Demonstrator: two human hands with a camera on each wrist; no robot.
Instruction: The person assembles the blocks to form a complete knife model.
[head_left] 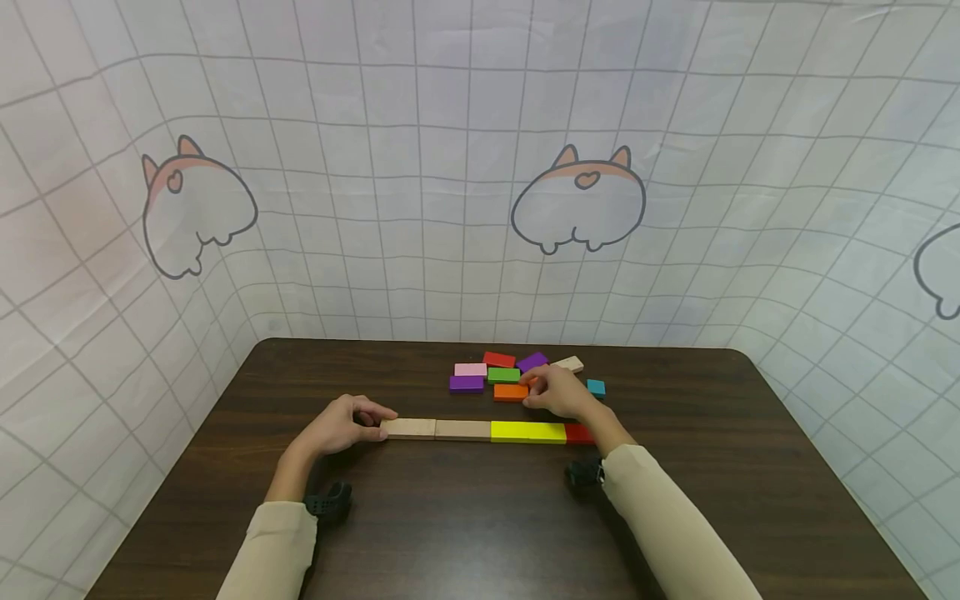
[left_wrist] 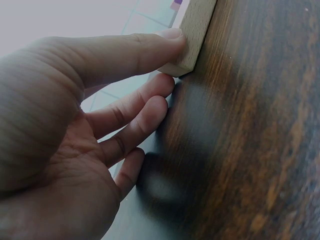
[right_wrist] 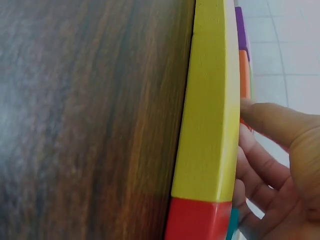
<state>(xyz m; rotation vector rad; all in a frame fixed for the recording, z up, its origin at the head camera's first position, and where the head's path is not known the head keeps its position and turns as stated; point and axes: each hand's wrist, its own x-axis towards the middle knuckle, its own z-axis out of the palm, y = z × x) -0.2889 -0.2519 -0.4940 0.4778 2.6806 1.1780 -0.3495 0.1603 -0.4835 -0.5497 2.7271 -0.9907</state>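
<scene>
Your left hand (head_left: 341, 427) pinches the outer end of the end wooden block (head_left: 409, 429), thumb on the near side; this hold probably keeps the row from sliding. From that block, the row runs straight across the counter (head_left: 450, 517): second wooden block (head_left: 462, 431), yellow section (head_left: 517, 432), red end block (head_left: 578, 433). The pieces sit end to end, apparently so that their edges line up.

Your right hand (head_left: 558, 392) reaches behind the row, with thumb and fingers about the right end of the orange block (head_left: 510, 393); you cannot tell whether they grip it. The purple block (head_left: 467, 385), pink block (head_left: 470, 369) and green block (head_left: 503, 377) lie beside it, presumably grouped there for easy reach.
</scene>
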